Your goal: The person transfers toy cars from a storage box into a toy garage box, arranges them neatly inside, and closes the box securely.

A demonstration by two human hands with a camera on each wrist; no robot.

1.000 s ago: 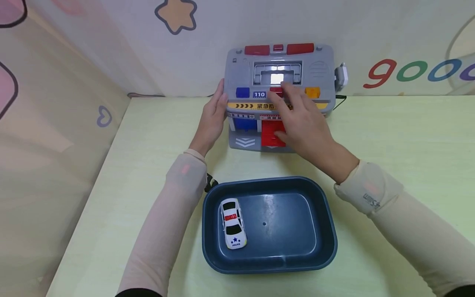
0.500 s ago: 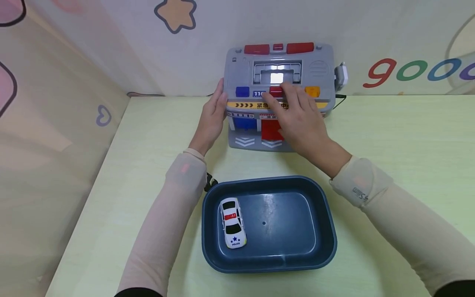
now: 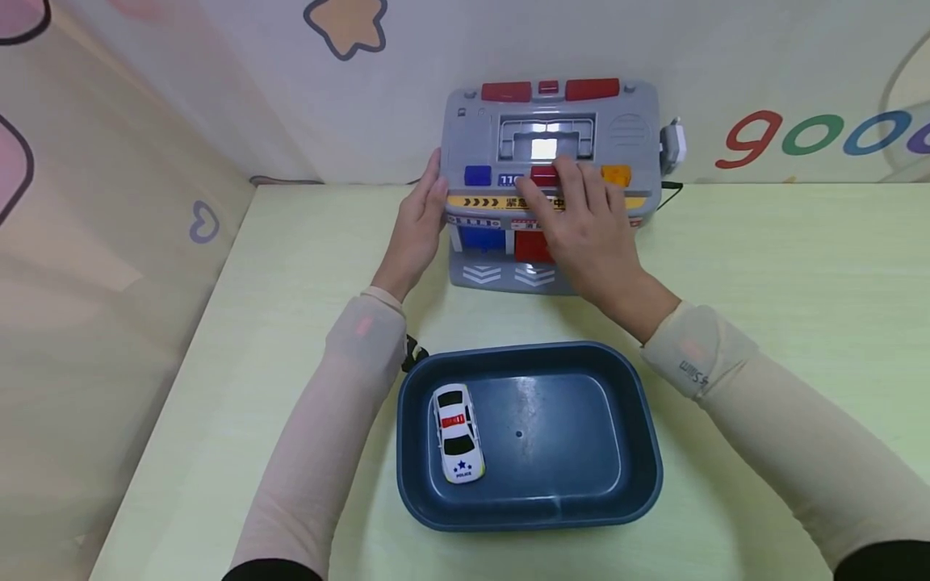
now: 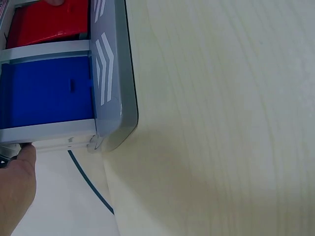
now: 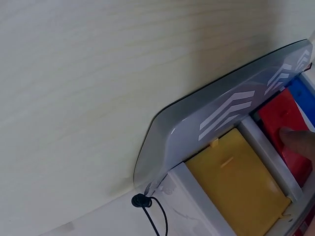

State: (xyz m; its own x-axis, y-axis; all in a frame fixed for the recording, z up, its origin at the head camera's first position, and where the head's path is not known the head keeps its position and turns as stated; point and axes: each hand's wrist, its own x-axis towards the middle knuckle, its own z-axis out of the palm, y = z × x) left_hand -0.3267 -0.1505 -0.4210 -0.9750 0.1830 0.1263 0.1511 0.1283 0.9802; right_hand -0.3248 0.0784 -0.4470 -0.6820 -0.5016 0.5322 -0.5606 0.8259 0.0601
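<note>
A grey toy garage (image 3: 465, 145) stands at the back, with a blue door (image 4: 47, 91), a red door (image 5: 285, 128) and a yellow door (image 5: 238, 182) along its front. My left hand (image 3: 412, 230) lies along the garage's left side, fingers extended. Over the front roof edge spreads my right hand (image 3: 597, 234), its fingertips by the red button (image 3: 542, 175). The right thumb (image 5: 295, 141) presses on the red door, which tilts slightly out of its frame in the left wrist view. Most of that door is hidden by the hand in the head view.
A dark blue tray (image 3: 530, 523) sits nearer on the pale table, holding a white toy police car (image 3: 459, 436) at its left. A patterned curtain (image 3: 218, 97) hangs behind the garage. A black cord (image 5: 160, 211) runs beside the garage's right side.
The red door has swung from sticking out over the ramp to nearly flush, pushed by the right thumb. The right hand has shifted slightly left and inward. The left hand stays in place.
</note>
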